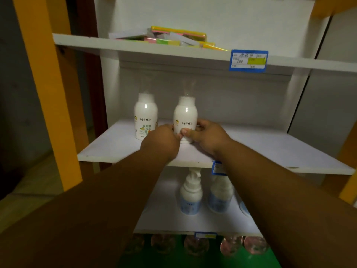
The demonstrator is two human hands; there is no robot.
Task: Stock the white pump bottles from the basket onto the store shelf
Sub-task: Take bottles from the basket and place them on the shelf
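Both hands are around one white pump bottle [185, 118] standing near the left front of the middle shelf [270, 149]: the left hand [161, 141] cups its left side, the right hand [207, 137] grips it, thumb across the label. A second bottle [145, 115] already stands just left. The basket is out of view, so what remains cannot be told.

Probably a shop: shelf [193, 53] price tag [248, 60] (blue-edged), stocked bottles [146, 117].
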